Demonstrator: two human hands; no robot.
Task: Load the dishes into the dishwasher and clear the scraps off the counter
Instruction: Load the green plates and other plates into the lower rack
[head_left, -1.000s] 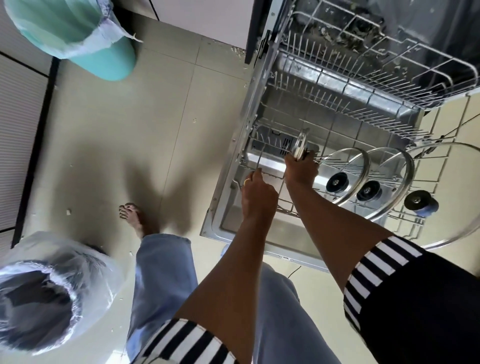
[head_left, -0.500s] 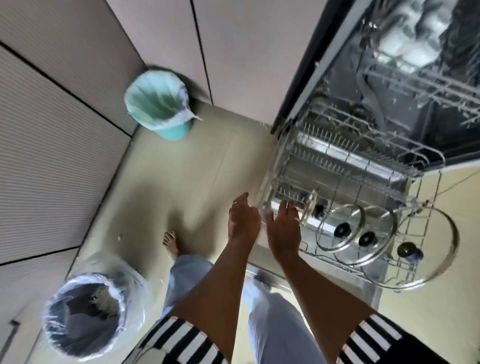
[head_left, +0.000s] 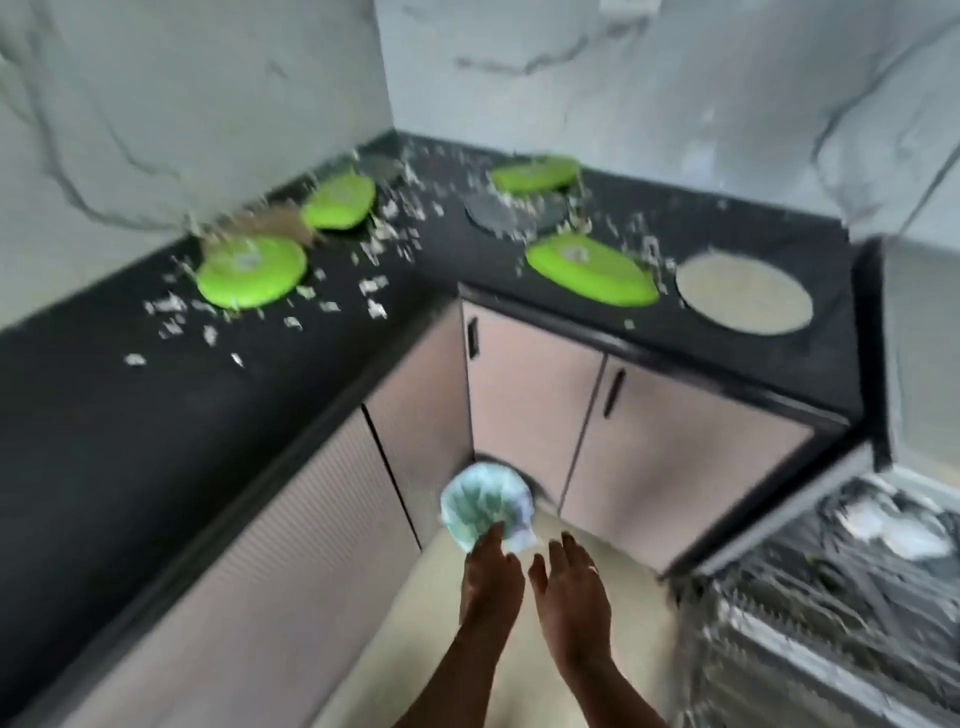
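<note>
Black counter (head_left: 104, 415) wraps an L-shaped corner under marbled walls, all of it smeared by motion.

The fingers of the left hand (head_left: 491, 577) lie straight and close together, holding nothing. Those of the right hand (head_left: 571, 597) are slightly spread and relaxed, equally empty, with a ring on one. Both hands hang side by side, backs up, at six o'clock in the view.

At twelve o'clock from the left fingertips a lined bin (head_left: 485, 506) stands on the floor in the cabinet corner. The fingertips overlap it in the view, but I judge it lower and farther off, not touched. At three o'clock from the hands is the dishwasher (head_left: 831, 597), its racks too blurred to read.

Farther out, four green plates (head_left: 589, 270) lie flat on the counter at ten, eleven, twelve and one o'clock. A grey plate (head_left: 511, 213) sits between the last two, and a beige plate (head_left: 743, 299) lies at two o'clock. Scraps (head_left: 374, 306) are strewn among them, thickest from ten to one.

This looks like the gap between loads, with empty hands heading for the next dish. The next move calls for a reach up and forward, probably to the beige plate or the one o'clock green plate, which are nearest the dishwasher. Fingers must get under the rim of a plate lying flat. Any bits on it should go into the bin before racking.
</note>
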